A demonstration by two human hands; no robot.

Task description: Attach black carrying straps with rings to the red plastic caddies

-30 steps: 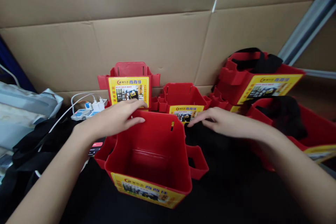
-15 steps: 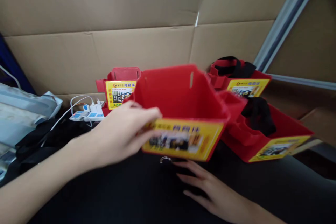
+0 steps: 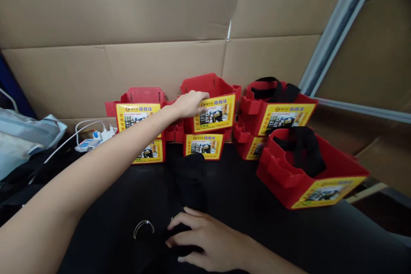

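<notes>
My left hand (image 3: 192, 103) is closed on the front left edge of a red plastic tool box (image 3: 210, 83) with a yellow printed label. This box stands on top of another red box (image 3: 204, 145) against the cardboard. Low in the middle, my right hand (image 3: 208, 239) has its fingers curled over a black strap (image 3: 188, 180), its fingertips partly lost against the dark fabric. Two thin metal rings (image 3: 144, 227) lie just left of those fingers. Black strap and black table top are hard to tell apart.
Stacked red boxes (image 3: 144, 95) stand at left, more (image 3: 287, 98) at right. A nearer box (image 3: 282, 175) holds black webbing (image 3: 308, 150). A white power strip (image 3: 88, 145) with cables and a pale plastic bag (image 3: 28, 137) are far left. Cardboard (image 3: 160, 68) walls the back.
My left hand has carried the red box away from me, onto the box at the back. My right hand and the metal rings have shifted left and nearer to me.
</notes>
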